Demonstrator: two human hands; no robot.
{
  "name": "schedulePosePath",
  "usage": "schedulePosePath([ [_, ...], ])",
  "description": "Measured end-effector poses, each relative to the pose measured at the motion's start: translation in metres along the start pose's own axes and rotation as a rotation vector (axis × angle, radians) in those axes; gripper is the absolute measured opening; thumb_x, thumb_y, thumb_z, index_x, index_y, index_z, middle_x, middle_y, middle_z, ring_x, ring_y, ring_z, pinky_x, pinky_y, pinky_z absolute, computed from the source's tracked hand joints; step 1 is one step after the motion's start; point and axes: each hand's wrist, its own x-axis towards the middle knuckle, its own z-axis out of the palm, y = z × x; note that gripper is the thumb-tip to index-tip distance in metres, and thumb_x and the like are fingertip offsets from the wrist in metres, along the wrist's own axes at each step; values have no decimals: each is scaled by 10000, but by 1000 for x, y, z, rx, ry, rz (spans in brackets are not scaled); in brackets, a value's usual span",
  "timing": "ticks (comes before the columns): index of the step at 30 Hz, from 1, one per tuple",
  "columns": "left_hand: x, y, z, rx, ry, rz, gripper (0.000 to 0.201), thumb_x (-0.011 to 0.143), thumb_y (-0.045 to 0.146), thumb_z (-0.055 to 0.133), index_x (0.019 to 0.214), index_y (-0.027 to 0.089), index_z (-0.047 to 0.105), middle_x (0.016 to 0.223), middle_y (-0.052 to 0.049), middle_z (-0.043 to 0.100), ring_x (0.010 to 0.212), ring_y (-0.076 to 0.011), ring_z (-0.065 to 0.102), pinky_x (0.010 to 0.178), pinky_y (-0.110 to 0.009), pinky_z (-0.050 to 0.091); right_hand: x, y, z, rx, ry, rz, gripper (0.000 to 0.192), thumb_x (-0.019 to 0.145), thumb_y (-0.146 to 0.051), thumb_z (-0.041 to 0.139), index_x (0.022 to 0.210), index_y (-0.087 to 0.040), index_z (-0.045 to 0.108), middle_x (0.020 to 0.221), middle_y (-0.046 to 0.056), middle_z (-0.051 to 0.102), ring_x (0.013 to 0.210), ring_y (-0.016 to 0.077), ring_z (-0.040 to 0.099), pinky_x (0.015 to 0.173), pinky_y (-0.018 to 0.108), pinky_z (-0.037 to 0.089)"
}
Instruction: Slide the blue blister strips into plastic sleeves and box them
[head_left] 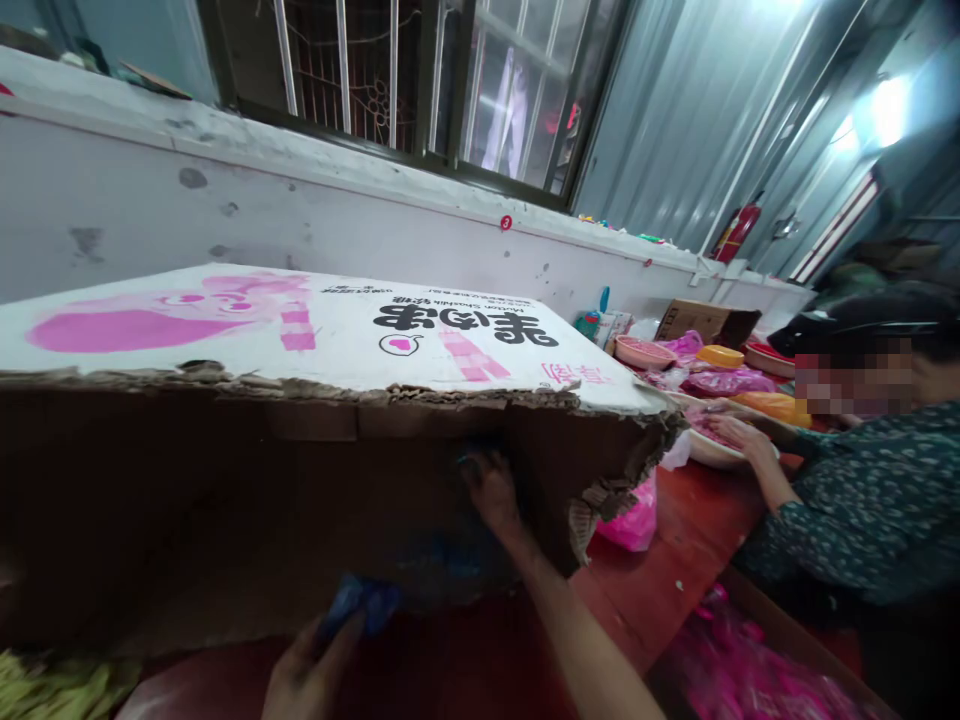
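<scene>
Two hands: both are seen in the head view, reaching under a large torn cardboard sheet that lies slanted over the red table
Right hand: it is pushed deep under the sheet, the fingers pressed against the brown underside near a bluish patch; whether anything is pinched there cannot be told in the shadow
Left hand: it is held low at the near edge, the fingers closed around a blue crumpled piece
Step in hand: the underside of the sheet appears to be worked on or emptied while the printed white face is kept upward
Next move: a firm hold by the right hand and a steady lift of the torn edge are judged to be called for
Surroundings: a co-worker's hand is laid at a white dish further along; pink bags are heaped beside it
</scene>
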Motion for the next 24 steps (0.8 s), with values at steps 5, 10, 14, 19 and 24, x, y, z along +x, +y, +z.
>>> schedulePosePath([
  [5, 41, 20, 41, 278, -20, 178, 211, 586, 360, 659, 753, 240, 705, 824, -42, 708, 954, -317, 600, 844, -391, 445, 68, 40, 17, -46, -27, -71, 451, 725, -197, 645, 1167, -158, 563, 1249, 123, 517, 1186, 248, 426, 986, 375, 315],
  [10, 67, 18, 68, 349, -38, 266, 171, 529, 254, 692, 699, 242, 703, 712, -68, 695, 813, -309, 639, 700, -359, 478, 81, 54, 35, -42, -58, -132, 409, 706, -187, 663, 1110, -179, 607, 1160, 96, 593, 1128, 223, 494, 952, 348, 366],
  [14, 69, 10, 85, 345, -83, 296, 116, 528, 286, 695, 642, 266, 692, 711, -59, 696, 814, -304, 635, 742, -373, 466, 71, 60, 40, -36, -55, -124, 410, 676, -207, 690, 1078, -181, 615, 1131, 92, 605, 1116, 239, 502, 944, 367, 371],
  [19, 51, -9, 91, 312, -188, 321, 105, 576, 308, 671, 673, 277, 695, 759, -70, 698, 836, -304, 630, 742, -365, 466, 37, 62, 41, 25, -31, -64, 426, 733, -211, 631, 1150, -167, 556, 1092, 108, 615, 1029, 232, 562, 895, 355, 415],
  [24, 35, -43, 89, 376, -139, 451, 132, 610, 329, 656, 718, 272, 706, 872, -91, 686, 928, -312, 589, 885, -409, 407, 5, 56, 38, 152, 32, 9, 375, 742, -201, 596, 1115, -175, 561, 1095, 93, 607, 1021, 216, 564, 889, 341, 424],
])
